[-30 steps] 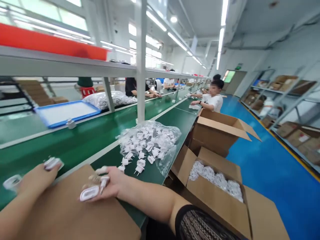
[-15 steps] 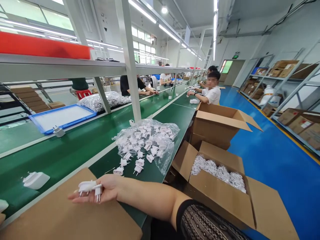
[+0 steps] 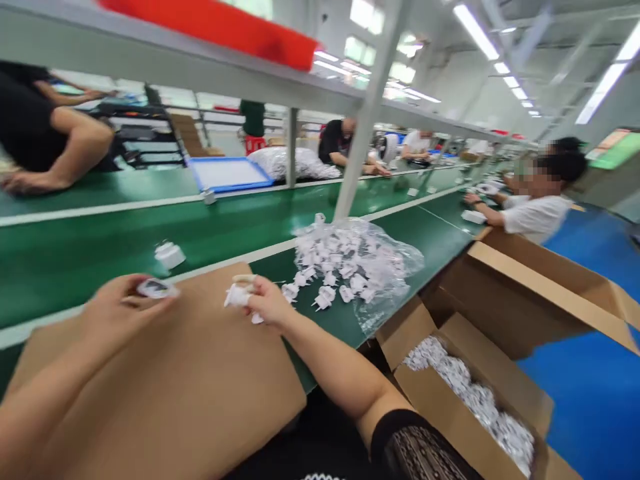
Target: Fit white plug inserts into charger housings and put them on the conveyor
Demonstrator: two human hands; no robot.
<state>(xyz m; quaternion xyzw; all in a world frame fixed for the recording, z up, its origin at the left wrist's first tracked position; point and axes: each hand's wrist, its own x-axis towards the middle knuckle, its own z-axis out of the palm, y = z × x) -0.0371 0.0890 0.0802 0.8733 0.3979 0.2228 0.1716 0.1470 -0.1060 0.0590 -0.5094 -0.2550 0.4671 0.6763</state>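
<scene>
My left hand (image 3: pixel 113 317) is closed on a white plastic charger housing (image 3: pixel 157 289), whose dark open end faces up. Over to its right, my right hand (image 3: pixel 273 305) pinches white two-pin plug parts (image 3: pixel 237 295); how many it holds is unclear. Both hands are above a brown cardboard sheet (image 3: pixel 185 380). A white charger (image 3: pixel 169 255) lies on the green belt beyond them. Just past my right hand, several loose plug parts (image 3: pixel 325 297) have spilled from a clear plastic bag (image 3: pixel 395 257) that holds many more.
At my right stands an open carton (image 3: pixel 425 387) of wrapped white items, with a larger carton (image 3: pixel 500 293) behind it. A metal post (image 3: pixel 367 120) rises beside the belt. Across it lies a blue-rimmed tray (image 3: pixel 230 175). Co-workers sit along both sides.
The view has swung left. My left hand has come into full view with a charger housing. My right hand has turned from palm-up to pinching the plug parts.
</scene>
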